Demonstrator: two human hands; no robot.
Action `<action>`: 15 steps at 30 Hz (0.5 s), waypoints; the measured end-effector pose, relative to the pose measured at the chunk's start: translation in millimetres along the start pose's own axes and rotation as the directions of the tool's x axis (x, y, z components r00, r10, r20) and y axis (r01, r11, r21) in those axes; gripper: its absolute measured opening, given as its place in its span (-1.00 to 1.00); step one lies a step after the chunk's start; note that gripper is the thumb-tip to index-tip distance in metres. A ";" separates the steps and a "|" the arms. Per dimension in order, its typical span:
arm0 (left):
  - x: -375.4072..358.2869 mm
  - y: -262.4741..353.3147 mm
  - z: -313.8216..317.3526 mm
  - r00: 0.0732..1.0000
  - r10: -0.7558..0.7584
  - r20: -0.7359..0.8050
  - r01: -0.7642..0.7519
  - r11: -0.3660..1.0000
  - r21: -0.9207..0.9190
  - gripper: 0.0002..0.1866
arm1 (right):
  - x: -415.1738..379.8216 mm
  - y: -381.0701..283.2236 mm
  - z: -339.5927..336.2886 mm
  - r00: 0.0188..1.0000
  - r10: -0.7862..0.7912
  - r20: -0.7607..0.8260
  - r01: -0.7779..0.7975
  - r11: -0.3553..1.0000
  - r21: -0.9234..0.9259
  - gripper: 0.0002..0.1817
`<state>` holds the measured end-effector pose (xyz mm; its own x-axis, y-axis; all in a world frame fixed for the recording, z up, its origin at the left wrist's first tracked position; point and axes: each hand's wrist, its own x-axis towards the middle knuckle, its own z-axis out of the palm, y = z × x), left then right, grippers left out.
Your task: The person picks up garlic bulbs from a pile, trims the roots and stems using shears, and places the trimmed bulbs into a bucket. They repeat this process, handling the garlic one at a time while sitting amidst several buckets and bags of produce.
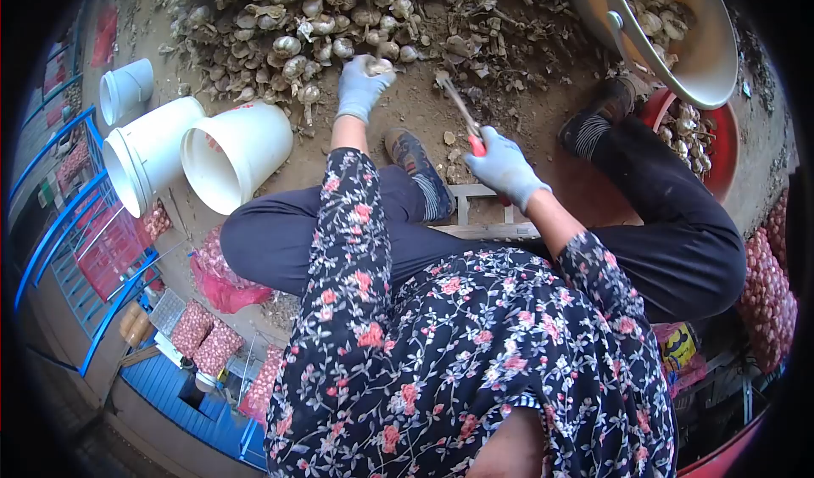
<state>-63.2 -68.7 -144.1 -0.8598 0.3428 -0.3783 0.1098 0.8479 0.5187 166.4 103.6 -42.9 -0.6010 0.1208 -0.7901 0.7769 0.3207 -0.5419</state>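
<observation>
My left hand [362, 86], in a pale glove, is closed on a garlic bulb [379, 67] at the near edge of a large garlic heap [288, 20]. To the right, my gloved right hand [502, 166] grips the red handles of a long metal cutting tool [459, 103], its tip pointing up and left toward the heap. The tool's tip and the bulb are apart. Dry stalks and loose roots lie on the dirt beyond the tool.
White buckets [277, 143] lie on their sides at the left. A tilted cream bucket [721, 62] and a red basin [723, 151], both with garlic, are at the right. Mesh sacks of garlic [219, 346] stand lower left; blue rails [51, 211] run beside.
</observation>
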 end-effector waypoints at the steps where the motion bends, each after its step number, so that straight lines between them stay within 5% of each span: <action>1: -6.7 14.6 -5.5 0.996 0.035 0.078 -0.040 0.997 0.070 -0.46 | 9.2 -4.5 1.0 0.999 -0.036 0.019 0.037 0.998 -0.042 -0.47; 5: -54.6 93.0 -29.7 0.974 0.208 0.087 -0.225 0.925 0.306 -0.44 | 23.3 -20.8 -4.2 0.992 -0.126 -0.016 0.126 0.992 -0.029 -0.42; 9: -65.9 95.3 -21.3 0.979 0.162 0.122 -0.196 0.912 0.360 -0.39 | 20.5 -19.4 -12.4 0.978 -0.209 -0.005 0.208 0.975 -0.075 -0.48; 12: -74.3 93.8 -27.3 0.968 0.247 0.053 -0.251 0.911 0.329 -0.39 | 5.1 -6.9 -13.8 0.960 -0.240 -0.146 0.251 0.966 0.060 -0.57; 13: -75.7 89.2 -27.2 0.982 0.178 0.068 -0.174 0.983 -0.059 -0.46 | 1.3 1.1 -13.7 0.957 -0.248 -0.151 0.259 0.964 0.059 -0.57; 14: -75.4 89.0 -28.5 0.986 0.126 0.108 -0.067 0.898 -0.436 -0.52 | -3.8 6.8 -15.9 0.969 -0.195 -0.149 0.212 0.972 0.106 -0.57; 15: -77.6 87.1 -27.7 0.985 0.135 0.104 -0.077 0.898 -0.434 -0.52 | -9.9 11.8 -16.1 0.980 -0.138 -0.144 0.160 0.975 0.157 -0.57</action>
<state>-0.8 -32.6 -48.3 -0.7802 0.4949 -0.3826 -0.0512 0.5591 0.8275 178.5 121.2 -36.8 -0.7229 0.2096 -0.6584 0.6905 0.1843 -0.6995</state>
